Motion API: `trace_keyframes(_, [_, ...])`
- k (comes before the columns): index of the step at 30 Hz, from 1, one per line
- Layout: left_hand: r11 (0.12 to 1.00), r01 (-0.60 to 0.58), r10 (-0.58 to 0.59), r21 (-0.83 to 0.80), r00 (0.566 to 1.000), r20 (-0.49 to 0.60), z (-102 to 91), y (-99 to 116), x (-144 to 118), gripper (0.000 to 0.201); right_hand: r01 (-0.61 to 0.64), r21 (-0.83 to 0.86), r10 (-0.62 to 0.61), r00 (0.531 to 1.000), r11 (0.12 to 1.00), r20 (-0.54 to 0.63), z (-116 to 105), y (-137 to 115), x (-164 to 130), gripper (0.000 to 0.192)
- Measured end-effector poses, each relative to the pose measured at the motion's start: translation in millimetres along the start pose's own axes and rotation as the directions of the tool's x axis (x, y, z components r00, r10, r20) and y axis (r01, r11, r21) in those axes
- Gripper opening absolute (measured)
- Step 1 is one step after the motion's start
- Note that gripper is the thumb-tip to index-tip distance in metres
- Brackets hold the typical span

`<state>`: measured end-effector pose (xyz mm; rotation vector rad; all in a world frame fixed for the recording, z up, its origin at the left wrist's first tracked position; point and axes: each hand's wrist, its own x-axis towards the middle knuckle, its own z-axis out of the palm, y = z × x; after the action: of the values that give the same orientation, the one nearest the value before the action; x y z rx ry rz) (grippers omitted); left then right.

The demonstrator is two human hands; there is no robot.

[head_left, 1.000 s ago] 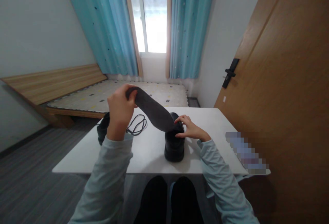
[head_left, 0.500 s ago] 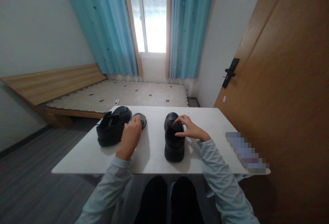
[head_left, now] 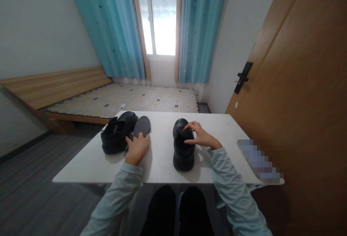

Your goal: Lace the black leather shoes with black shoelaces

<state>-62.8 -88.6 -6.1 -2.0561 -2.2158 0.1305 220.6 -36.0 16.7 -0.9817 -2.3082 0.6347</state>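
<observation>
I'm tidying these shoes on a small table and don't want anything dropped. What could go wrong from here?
The insole lies on the table against the left shoe, partly under the left hand; lifting the hand may drag it along. A lace end pokes out beside that hand and could snag. The right hand rests on the opening of the right shoe, which sits near the table's front edge; a push toward you might tip it off.
</observation>
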Motion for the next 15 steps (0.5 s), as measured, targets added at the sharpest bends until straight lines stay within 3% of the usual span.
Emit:
trace_keyframes(6, [1.0,-0.007,0.007,0.023,1.0,-0.002,8.6,-19,6,0.039,-0.004,0.008,0.004,1.0,1.0,-0.004,-1,0,-1,0.043])
trace_keyframes(15, [0.981,0.154,-0.141,-0.115,0.984,0.109,12.6,-42,16,0.049,-0.004,-0.016,0.004,1.0,1.0,-0.001,-5,-2,-2,0.042])
